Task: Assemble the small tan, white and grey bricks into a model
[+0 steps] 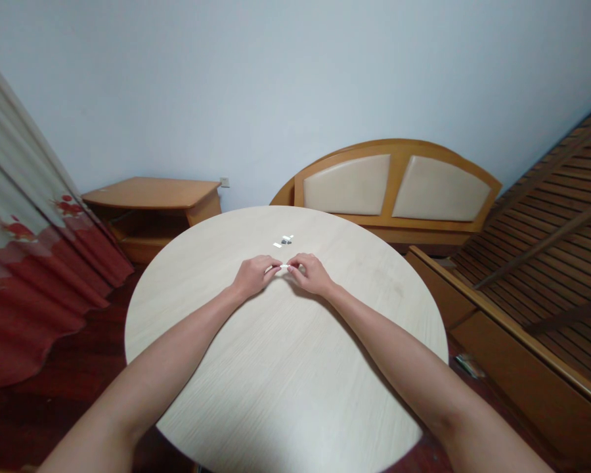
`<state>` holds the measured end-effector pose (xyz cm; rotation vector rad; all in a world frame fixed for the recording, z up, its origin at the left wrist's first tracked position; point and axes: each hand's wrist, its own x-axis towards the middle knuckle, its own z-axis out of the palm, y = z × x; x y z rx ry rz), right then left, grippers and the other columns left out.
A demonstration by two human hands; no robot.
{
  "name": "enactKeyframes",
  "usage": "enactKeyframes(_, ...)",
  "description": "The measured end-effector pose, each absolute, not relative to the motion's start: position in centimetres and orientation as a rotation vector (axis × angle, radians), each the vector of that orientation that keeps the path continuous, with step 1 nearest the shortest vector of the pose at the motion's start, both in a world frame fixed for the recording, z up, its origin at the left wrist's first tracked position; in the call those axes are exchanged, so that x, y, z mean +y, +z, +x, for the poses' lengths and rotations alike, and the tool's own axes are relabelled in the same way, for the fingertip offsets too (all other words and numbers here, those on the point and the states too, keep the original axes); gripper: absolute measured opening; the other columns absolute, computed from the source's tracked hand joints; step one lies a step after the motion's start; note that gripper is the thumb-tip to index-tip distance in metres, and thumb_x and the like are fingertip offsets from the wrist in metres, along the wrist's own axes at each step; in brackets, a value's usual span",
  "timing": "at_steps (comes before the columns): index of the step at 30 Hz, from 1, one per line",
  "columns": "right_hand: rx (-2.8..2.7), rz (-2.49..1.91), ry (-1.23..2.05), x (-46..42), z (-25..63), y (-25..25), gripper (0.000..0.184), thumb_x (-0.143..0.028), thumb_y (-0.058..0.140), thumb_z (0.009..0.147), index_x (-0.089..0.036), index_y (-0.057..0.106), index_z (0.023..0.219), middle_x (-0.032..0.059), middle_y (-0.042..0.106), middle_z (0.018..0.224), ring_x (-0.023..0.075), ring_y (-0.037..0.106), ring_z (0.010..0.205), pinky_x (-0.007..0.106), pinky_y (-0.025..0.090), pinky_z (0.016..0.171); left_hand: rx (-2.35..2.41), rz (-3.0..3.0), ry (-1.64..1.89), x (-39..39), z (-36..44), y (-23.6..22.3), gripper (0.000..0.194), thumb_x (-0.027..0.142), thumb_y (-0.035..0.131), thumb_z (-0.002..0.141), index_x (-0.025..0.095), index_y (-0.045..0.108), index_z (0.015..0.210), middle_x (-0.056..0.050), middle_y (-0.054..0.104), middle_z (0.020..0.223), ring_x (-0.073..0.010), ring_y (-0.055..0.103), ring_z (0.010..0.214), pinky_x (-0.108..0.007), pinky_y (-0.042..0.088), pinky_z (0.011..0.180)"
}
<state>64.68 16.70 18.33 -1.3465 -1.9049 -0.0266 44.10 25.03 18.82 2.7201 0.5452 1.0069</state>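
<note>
Between my two hands, just above the round table (276,368), is a small white piece (284,266), too small to tell its kind. My left hand (256,274) pinches its left end between thumb and fingertips. The right end is pinched by my right hand (309,273) in the same way. Beyond the hands on the tabletop lie a flat white strip (277,245), another white piece (288,237) and small dark items (286,242) close together. The fingertips partly cover the held piece.
A wooden cabinet (152,194) stands at the back left beside a red and white curtain (24,263). Behind the table is a padded headboard (347,186). At the right are a wooden bed rail (502,309) and a slatted panel (551,243).
</note>
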Motion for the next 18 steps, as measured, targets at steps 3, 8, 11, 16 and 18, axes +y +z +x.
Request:
enactKeyframes(3,-1.870,-1.348,0.058,16.6,66.5,18.8,0.010,-0.023,0.062,0.089,-0.018,0.071,0.087,0.0055,0.073,0.085,0.0189,0.065,0.079,0.032,0.048,0.077,0.578,2.722,1.015,25.1,43.9,18.9,0.019,0.027,0.059,0.098,0.020,0.075,0.106,-0.006,0.079,0.102,-0.0200,0.071,0.093,-0.031,0.052,0.083)
enactKeyframes(8,-1.901,-1.496,0.156,16.0,70.2,19.5,0.006,-0.018,0.068,0.079,-0.017,0.073,0.082,0.0069,0.074,0.087,0.0203,0.066,0.080,0.032,0.050,0.075,0.648,2.707,1.016,25.6,43.6,18.9,0.020,0.026,0.059,0.097,0.019,0.075,0.106,-0.007,0.078,0.103,-0.0200,0.072,0.094,-0.031,0.053,0.085)
enactKeyframes(11,-1.997,-1.557,0.263,15.7,71.0,19.6,0.009,-0.017,0.068,0.077,-0.017,0.075,0.082,0.0074,0.074,0.086,0.0200,0.066,0.079,0.031,0.050,0.074,0.685,2.711,0.996,25.7,43.6,18.9,0.021,0.026,0.058,0.097,0.019,0.075,0.106,-0.006,0.078,0.104,-0.0204,0.072,0.096,-0.031,0.053,0.085)
enactKeyframes(16,-2.082,-1.552,0.367,15.6,70.6,19.6,0.011,-0.022,0.068,0.078,-0.016,0.077,0.082,0.0079,0.073,0.085,0.0187,0.065,0.076,0.029,0.050,0.073,0.714,2.717,0.984,25.9,43.4,19.0,0.022,0.024,0.056,0.097,0.020,0.075,0.105,-0.006,0.078,0.105,-0.0208,0.072,0.098,-0.031,0.053,0.086)
enactKeyframes(18,-2.086,-1.549,0.396,15.6,70.4,19.6,0.012,-0.023,0.068,0.078,-0.015,0.077,0.082,0.0081,0.073,0.086,0.0184,0.065,0.076,0.028,0.050,0.071,0.727,2.712,0.992,26.0,43.3,19.0,0.021,0.024,0.056,0.097,0.020,0.075,0.105,-0.006,0.078,0.105,-0.0211,0.072,0.098,-0.032,0.053,0.086)
